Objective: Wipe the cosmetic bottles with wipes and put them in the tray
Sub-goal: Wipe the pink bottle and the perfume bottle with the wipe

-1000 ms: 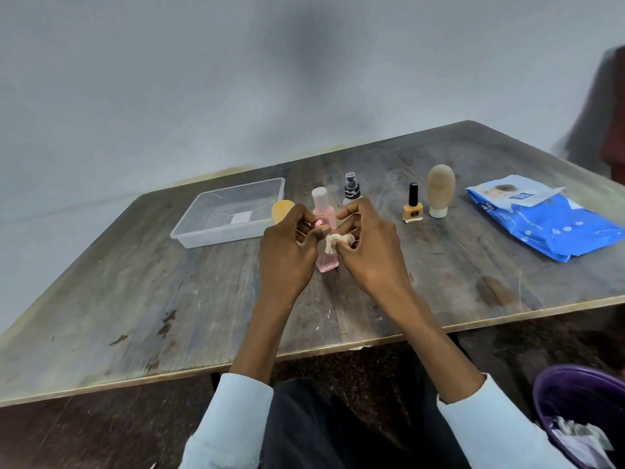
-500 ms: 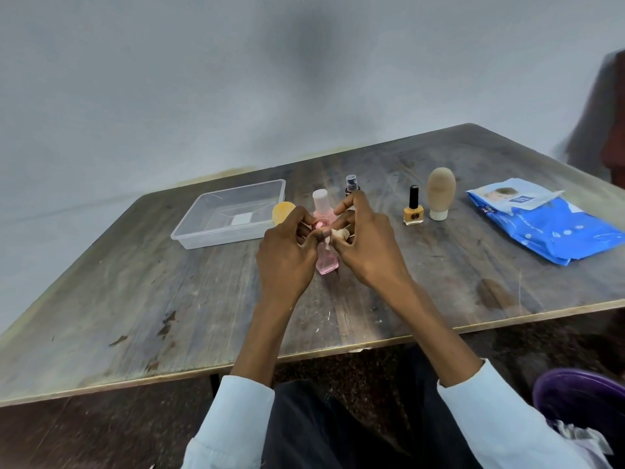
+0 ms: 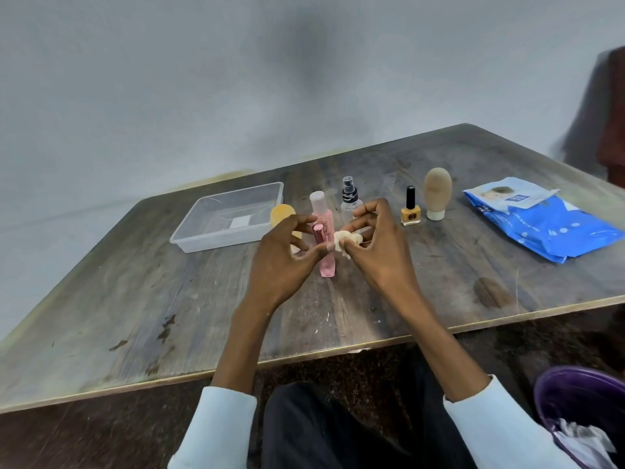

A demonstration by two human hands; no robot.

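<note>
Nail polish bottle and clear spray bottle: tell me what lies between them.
Head view: only the right hand's raised fingers cross in front; the table between the nail polish bottle and spray bottle looks bare.

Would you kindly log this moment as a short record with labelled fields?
left hand: holds small pink bottle
right hand: pinches crumpled wipe beside that bottle
tray: clear, no bottles inside
standing on table: tall pink bottle, spray bottle, nail polish, beige tube
wipes pack: far right
</note>
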